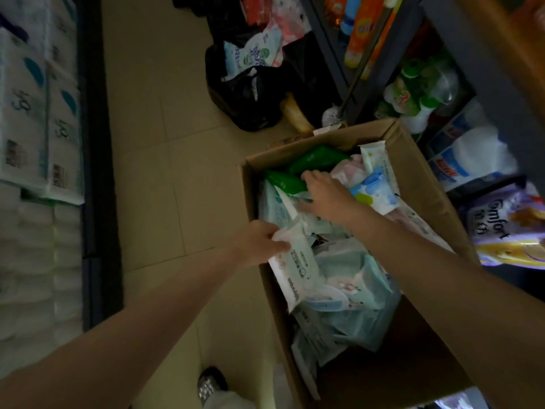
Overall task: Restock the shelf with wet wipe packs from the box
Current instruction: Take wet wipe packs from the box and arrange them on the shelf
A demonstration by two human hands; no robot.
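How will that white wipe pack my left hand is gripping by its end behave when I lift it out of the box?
The white wipe pack looks soft-sided, so held at one end by the left hand it will probably sag. Its glossy film may be slippery. It leans on other packs in the box, so they may shift.

The box [418, 160] is matt brown cardboard; the packs [298, 261] in it are smooth plastic film, faintly glossy. The floor [165, 143] is smooth beige tile.
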